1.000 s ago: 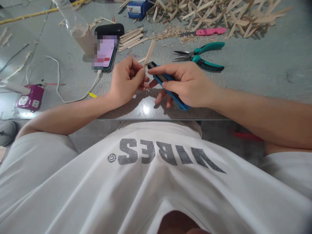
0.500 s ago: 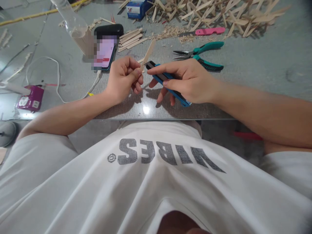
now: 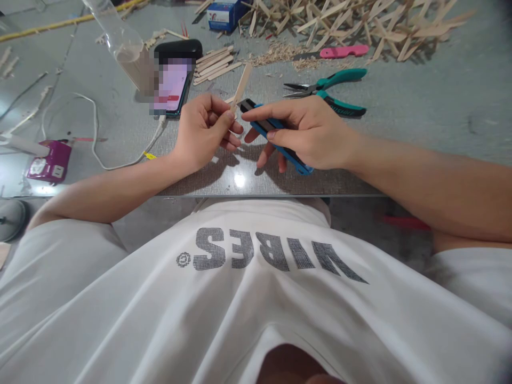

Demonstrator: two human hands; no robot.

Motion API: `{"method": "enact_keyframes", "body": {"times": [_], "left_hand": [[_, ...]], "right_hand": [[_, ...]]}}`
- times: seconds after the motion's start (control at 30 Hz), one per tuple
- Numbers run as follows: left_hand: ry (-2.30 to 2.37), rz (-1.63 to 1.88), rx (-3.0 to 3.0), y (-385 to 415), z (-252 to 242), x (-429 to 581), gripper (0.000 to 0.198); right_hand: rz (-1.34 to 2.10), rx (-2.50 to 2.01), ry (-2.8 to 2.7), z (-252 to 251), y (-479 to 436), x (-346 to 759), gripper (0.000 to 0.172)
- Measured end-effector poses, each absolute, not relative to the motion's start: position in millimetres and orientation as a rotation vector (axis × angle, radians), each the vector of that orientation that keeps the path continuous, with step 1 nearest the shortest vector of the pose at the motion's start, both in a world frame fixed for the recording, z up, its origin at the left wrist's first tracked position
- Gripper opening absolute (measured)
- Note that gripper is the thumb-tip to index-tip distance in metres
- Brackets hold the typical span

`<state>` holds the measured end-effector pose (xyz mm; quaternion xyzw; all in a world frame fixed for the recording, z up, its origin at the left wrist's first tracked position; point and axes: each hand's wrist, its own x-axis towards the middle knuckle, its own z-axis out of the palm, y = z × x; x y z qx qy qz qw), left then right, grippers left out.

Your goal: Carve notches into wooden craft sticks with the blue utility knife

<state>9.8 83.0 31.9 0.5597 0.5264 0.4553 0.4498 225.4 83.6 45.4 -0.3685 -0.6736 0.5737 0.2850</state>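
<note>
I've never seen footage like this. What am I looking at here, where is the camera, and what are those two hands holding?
There is no machine here: the camera sits on a person's head and looks down over their white printed shirt at their own two hands above a grey table. The left hand pinches a flat pale wooden craft stick, which points up and away. The right hand grips a blue and black utility knife, its front end close to the stick. Behind them lie teal-handled pliers, a pink-handled knife, a small stack of wooden sticks, a big pile of glued stick shapes, a phone on a white cable, and a small blue box.
</note>
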Motion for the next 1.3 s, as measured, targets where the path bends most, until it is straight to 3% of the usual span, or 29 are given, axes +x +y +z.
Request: {"method": "enact_keyframes", "body": {"times": [1.3], "left_hand": [[1.214, 1.090, 1.420, 88, 30, -1, 0.028]], "right_hand": [[1.490, -0.892, -1.946, 39, 92, 238, 0.057]]}}
